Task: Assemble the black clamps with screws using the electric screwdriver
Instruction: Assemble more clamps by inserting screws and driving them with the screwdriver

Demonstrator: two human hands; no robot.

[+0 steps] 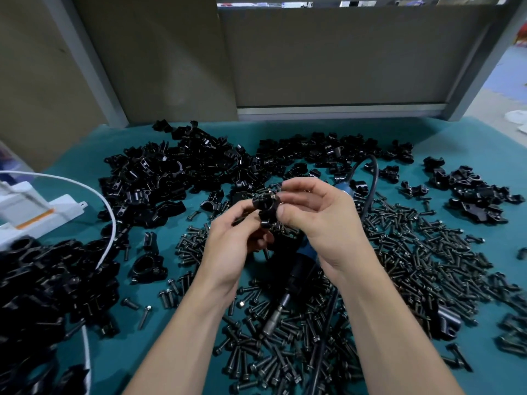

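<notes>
Fingers [238, 210] of the left hand [233, 243] curl round a black clamp [266, 208], held up over the middle of the teal counter [85, 149]. The right hand [322, 220] pinches the same clamp from the other side. Heaped clamps [159, 172] lie left and behind, the electric screwdriver [299, 269] lies beneath the hands, and loose screws [399, 266] spread right.

black clamps [171, 172], teal table [356, 129], white cable [109, 218]
</notes>
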